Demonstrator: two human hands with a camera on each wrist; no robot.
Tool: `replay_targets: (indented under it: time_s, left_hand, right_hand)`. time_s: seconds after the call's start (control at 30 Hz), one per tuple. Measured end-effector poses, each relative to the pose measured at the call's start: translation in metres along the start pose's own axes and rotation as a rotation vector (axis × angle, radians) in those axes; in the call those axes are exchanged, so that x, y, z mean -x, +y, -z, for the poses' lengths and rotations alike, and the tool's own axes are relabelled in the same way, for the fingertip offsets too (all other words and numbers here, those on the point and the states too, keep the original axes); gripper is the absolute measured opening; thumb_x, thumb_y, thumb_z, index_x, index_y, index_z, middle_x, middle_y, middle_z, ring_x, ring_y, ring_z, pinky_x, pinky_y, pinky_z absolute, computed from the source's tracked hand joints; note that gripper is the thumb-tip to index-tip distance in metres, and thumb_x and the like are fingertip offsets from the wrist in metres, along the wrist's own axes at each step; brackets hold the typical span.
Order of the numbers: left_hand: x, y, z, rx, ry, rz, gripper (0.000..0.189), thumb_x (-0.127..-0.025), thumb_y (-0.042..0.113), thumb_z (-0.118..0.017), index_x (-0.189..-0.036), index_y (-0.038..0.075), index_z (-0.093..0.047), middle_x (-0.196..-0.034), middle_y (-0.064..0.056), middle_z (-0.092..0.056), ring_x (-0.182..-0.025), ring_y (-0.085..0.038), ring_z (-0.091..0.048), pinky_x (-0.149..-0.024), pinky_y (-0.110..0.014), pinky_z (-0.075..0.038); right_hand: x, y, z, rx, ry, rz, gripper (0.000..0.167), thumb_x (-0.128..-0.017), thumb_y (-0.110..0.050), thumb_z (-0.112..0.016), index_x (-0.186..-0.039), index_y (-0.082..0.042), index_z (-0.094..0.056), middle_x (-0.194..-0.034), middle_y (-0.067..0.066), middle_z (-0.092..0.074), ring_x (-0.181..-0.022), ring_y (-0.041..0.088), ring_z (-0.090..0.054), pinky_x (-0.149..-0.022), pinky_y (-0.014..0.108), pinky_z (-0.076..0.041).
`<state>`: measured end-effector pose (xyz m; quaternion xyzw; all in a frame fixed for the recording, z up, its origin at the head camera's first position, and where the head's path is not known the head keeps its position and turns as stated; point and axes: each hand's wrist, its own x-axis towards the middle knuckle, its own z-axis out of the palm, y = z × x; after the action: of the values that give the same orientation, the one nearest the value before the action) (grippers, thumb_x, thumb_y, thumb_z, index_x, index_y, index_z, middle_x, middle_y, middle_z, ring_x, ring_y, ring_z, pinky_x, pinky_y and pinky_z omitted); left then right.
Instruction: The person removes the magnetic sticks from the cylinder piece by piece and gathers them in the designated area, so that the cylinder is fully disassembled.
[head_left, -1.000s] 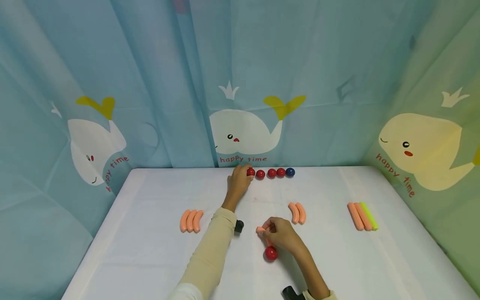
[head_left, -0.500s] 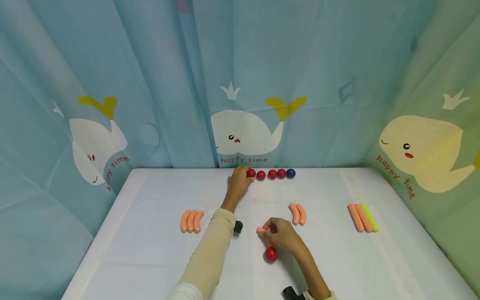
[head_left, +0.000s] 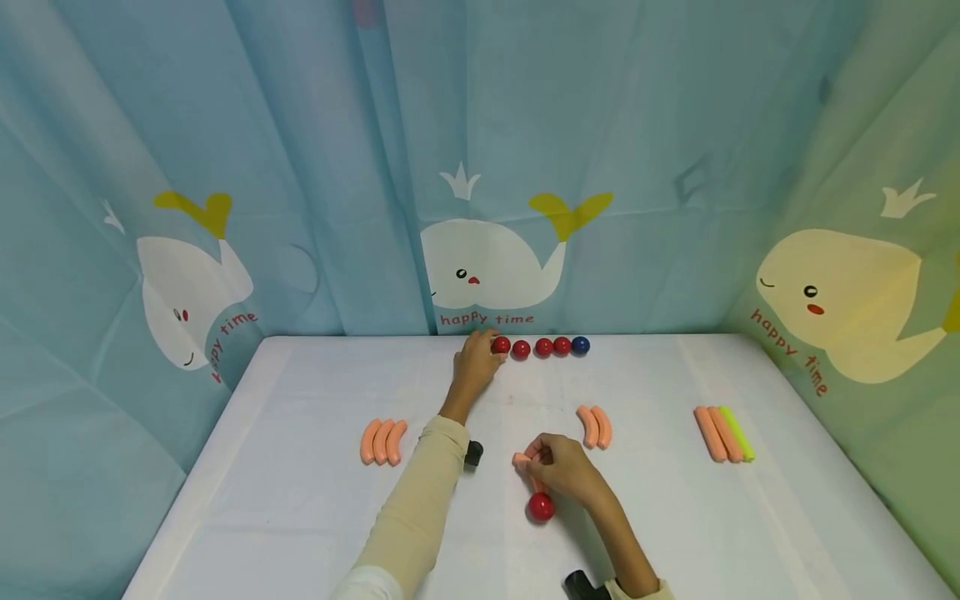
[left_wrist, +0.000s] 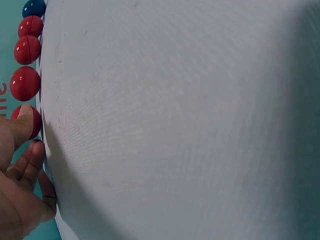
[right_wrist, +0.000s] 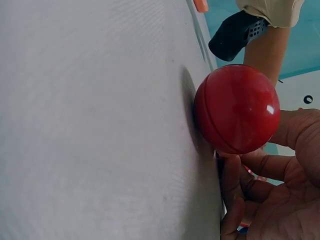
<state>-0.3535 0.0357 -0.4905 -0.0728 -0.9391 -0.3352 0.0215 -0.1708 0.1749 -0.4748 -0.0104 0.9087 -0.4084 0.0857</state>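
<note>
My left hand (head_left: 476, 365) reaches to the table's far edge and grips the leftmost red ball (left_wrist: 35, 122) of a row, thumb on its near side. Beside it stand further red balls (head_left: 521, 349) and one blue ball (head_left: 581, 345) at the row's right end. Closer to me, my right hand (head_left: 566, 469) pinches a curved orange stick (head_left: 520, 458) between thumb and fingers, partly hidden by them. At the stick's near end sits another red ball (head_left: 541, 507), which fills much of the right wrist view, close over the white tabletop.
Three curved orange sticks (head_left: 382, 442) lie at left. Two more curved sticks (head_left: 594, 427) lie right of centre. Straight orange sticks (head_left: 717, 433) and a lime-green stick (head_left: 738, 433) lie at right. A blue curtain (head_left: 337, 167) with whales hangs behind the white table (head_left: 262, 500).
</note>
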Motion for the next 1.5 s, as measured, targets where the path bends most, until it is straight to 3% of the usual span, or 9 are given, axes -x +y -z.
replay_targets:
  time_s: [0.27, 0.47, 0.6, 0.87, 1.07, 1.2, 1.37, 1.5]
  left_hand:
    - [0.003, -0.009, 0.002, 0.11, 0.016, -0.017, 0.051, -0.091, 0.024, -0.07, -0.138, 0.01, -0.052, -0.123, -0.01, -0.06, -0.113, -0.024, -0.059, -0.097, -0.042, -0.048]
    - [0.007, -0.016, 0.003, 0.285, 0.0, 0.012, 0.054, -0.092, 0.019, -0.069, -0.14, 0.005, -0.047, -0.123, -0.014, -0.059, -0.114, -0.027, -0.059, -0.097, -0.037, -0.051]
    - [0.01, -0.02, 0.006, 0.34, 0.015, 0.004, 0.052, -0.091, 0.016, -0.07, -0.136, 0.002, -0.049, -0.117, -0.017, -0.061, -0.108, -0.029, -0.06, -0.094, -0.038, -0.052]
    - [0.022, -0.024, 0.016, 0.327, -0.014, 0.015, 0.039, -0.09, 0.013, -0.07, -0.123, -0.001, -0.056, -0.101, -0.016, -0.064, -0.091, -0.026, -0.062, -0.084, -0.038, -0.053]
    - [0.033, -0.027, 0.023, 0.285, -0.091, 0.021, 0.028, -0.092, 0.016, -0.067, -0.115, 0.001, -0.061, -0.1, -0.015, -0.068, -0.091, -0.025, -0.063, -0.082, -0.037, -0.052]
    - [0.041, -0.028, 0.03, 0.251, -0.141, 0.023, 0.02, -0.093, 0.017, -0.064, -0.107, 0.003, -0.064, -0.092, -0.011, -0.067, -0.081, -0.021, -0.06, -0.075, -0.033, -0.05]
    - [0.056, -0.03, 0.038, 0.215, -0.22, 0.052, 0.021, -0.095, 0.025, -0.063, -0.106, 0.007, -0.066, -0.092, -0.007, -0.066, -0.08, -0.016, -0.057, -0.072, -0.031, -0.048]
    - [0.071, -0.031, 0.047, 0.214, -0.252, 0.067, 0.023, -0.094, 0.027, -0.062, -0.104, 0.007, -0.067, -0.092, -0.008, -0.066, -0.077, -0.017, -0.057, -0.066, -0.029, -0.046]
  right_hand:
    - [-0.001, 0.001, -0.002, -0.003, 0.005, 0.017, 0.015, -0.085, -0.016, -0.075, -0.085, -0.007, -0.063, -0.071, 0.001, -0.054, -0.065, 0.013, -0.05, -0.054, 0.022, -0.04]
    - [-0.002, 0.003, -0.002, 0.013, 0.01, 0.016, 0.012, -0.085, -0.014, -0.074, -0.086, -0.008, -0.064, -0.072, 0.001, -0.055, -0.069, 0.013, -0.051, -0.057, 0.022, -0.042]
    - [-0.002, 0.003, -0.001, 0.017, 0.024, 0.027, 0.011, -0.084, -0.012, -0.075, -0.086, -0.008, -0.064, -0.073, 0.001, -0.056, -0.07, 0.012, -0.051, -0.058, 0.023, -0.042]
    - [-0.002, 0.003, -0.002, 0.016, 0.033, 0.041, 0.011, -0.084, -0.011, -0.074, -0.085, -0.006, -0.064, -0.072, 0.001, -0.056, -0.069, 0.013, -0.05, -0.057, 0.023, -0.041]
    - [-0.004, 0.0, -0.001, 0.041, 0.055, -0.014, 0.015, -0.087, -0.013, -0.07, -0.094, -0.004, -0.061, -0.074, 0.004, -0.054, -0.067, 0.014, -0.048, -0.057, 0.025, -0.039]
    - [-0.006, 0.0, -0.002, 0.04, 0.083, -0.016, 0.016, -0.088, -0.013, -0.067, -0.099, -0.003, -0.059, -0.068, 0.003, -0.054, -0.061, 0.014, -0.047, -0.054, 0.026, -0.038]
    - [-0.009, -0.001, -0.003, 0.015, 0.118, -0.012, 0.011, -0.089, -0.011, -0.065, -0.097, -0.005, -0.061, -0.059, 0.0, -0.053, -0.054, 0.012, -0.046, -0.05, 0.025, -0.037]
    - [-0.013, -0.003, -0.002, 0.055, 0.148, -0.015, 0.009, -0.088, -0.01, -0.063, -0.096, -0.005, -0.064, -0.059, 0.0, -0.047, -0.054, 0.012, -0.042, -0.05, 0.025, -0.033]
